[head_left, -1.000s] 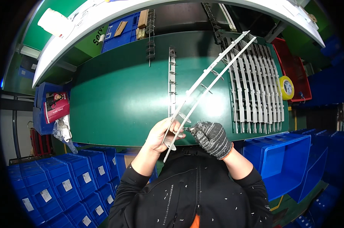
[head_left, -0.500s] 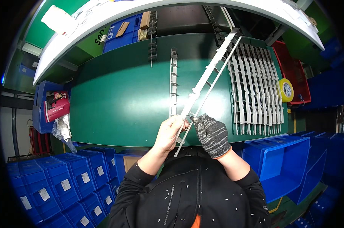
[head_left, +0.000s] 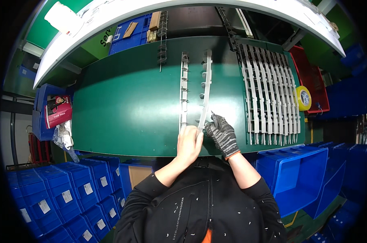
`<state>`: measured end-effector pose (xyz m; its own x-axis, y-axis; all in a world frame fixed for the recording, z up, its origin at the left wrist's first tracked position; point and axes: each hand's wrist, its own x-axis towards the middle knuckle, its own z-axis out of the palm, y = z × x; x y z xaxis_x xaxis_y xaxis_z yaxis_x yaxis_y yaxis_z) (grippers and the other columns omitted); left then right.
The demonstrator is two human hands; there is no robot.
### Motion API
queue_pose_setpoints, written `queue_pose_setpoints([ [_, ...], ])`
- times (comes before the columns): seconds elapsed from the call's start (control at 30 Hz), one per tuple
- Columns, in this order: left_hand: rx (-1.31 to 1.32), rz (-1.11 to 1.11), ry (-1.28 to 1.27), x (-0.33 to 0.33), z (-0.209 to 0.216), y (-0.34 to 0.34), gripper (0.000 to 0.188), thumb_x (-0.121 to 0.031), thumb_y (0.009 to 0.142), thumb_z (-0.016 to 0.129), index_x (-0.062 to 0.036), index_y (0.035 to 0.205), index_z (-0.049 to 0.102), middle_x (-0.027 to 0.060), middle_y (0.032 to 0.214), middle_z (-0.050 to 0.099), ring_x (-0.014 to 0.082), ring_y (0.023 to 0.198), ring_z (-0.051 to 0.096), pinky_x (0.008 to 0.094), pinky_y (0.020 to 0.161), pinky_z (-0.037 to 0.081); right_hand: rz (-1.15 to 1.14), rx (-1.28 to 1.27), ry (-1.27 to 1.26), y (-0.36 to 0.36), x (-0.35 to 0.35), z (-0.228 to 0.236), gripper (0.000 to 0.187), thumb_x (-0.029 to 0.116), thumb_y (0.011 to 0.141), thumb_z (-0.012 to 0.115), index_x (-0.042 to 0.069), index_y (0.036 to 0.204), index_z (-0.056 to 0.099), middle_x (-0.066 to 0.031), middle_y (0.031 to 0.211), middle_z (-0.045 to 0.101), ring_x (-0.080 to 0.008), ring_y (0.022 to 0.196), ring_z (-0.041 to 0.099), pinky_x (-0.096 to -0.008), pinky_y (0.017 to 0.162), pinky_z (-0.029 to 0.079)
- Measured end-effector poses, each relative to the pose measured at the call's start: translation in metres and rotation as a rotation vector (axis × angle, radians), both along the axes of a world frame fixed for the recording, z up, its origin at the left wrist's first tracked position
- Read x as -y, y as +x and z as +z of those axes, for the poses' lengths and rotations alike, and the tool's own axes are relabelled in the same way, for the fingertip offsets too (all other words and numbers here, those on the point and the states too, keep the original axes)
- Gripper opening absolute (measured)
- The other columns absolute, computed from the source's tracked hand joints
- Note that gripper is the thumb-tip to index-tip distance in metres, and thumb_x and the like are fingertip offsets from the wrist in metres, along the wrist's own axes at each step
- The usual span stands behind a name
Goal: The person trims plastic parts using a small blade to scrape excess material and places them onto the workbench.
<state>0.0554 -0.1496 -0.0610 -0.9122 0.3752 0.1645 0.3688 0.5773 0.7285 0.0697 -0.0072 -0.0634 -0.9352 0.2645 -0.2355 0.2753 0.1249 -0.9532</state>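
My bare left hand (head_left: 188,146) is closed on the near end of a long pale slotted strip (head_left: 206,91). Dark round tabs stick out along the strip's left side, and its far end points away from me over the green table. Close by on the right is my right hand (head_left: 223,137) in a grey striped knit glove. Its fingers are bent together around a small dark pointed tool, whose exact kind is unclear. A second pale strip (head_left: 184,91) with dark tabs lies to the left, parallel, its near end partly hidden by my left hand.
Several similar strips (head_left: 268,93) lie side by side at the right of the green table (head_left: 118,117). Beyond them are a yellow tape roll (head_left: 303,98) and a red bin (head_left: 319,87). Blue crates (head_left: 66,190) stand below left, and an open blue crate (head_left: 299,178) below right.
The held strip has swung from slanting toward the far right to pointing nearly straight away, lower over the table beside the other strip. My left hand has turned over its near end.
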Motion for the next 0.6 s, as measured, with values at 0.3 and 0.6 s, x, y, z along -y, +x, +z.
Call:
queue_pose_setpoints([
  [0.3,0.112,0.256,-0.212,0.035,-0.053,-0.023,0.052,-0.012,0.068,0.058,0.0015,0.116,0.043,0.0215,0.123,0.038,0.0360,0.116,0.034,0.0405,0.097,0.031,0.024,0.150,0.468,0.005,-0.007,-0.066,0.035,0.018,0.076,0.060,0.003,0.108,0.054,-0.0175,0.086,0.061,-0.0277,0.080,0.060,-0.0349,0.074,0.047],
  [0.6,0.950,0.192,0.679,0.040,-0.049,-0.047,0.017,-0.003,0.080,0.053,-0.0045,0.096,0.047,0.0055,0.096,0.056,0.0162,0.082,0.058,0.0326,0.066,0.052,-0.062,0.062,-0.201,0.001,-0.013,-0.050,0.027,0.009,0.081,0.057,-0.003,0.105,0.055,-0.0123,0.090,0.063,-0.0184,0.079,0.058,-0.0279,0.074,0.046],
])
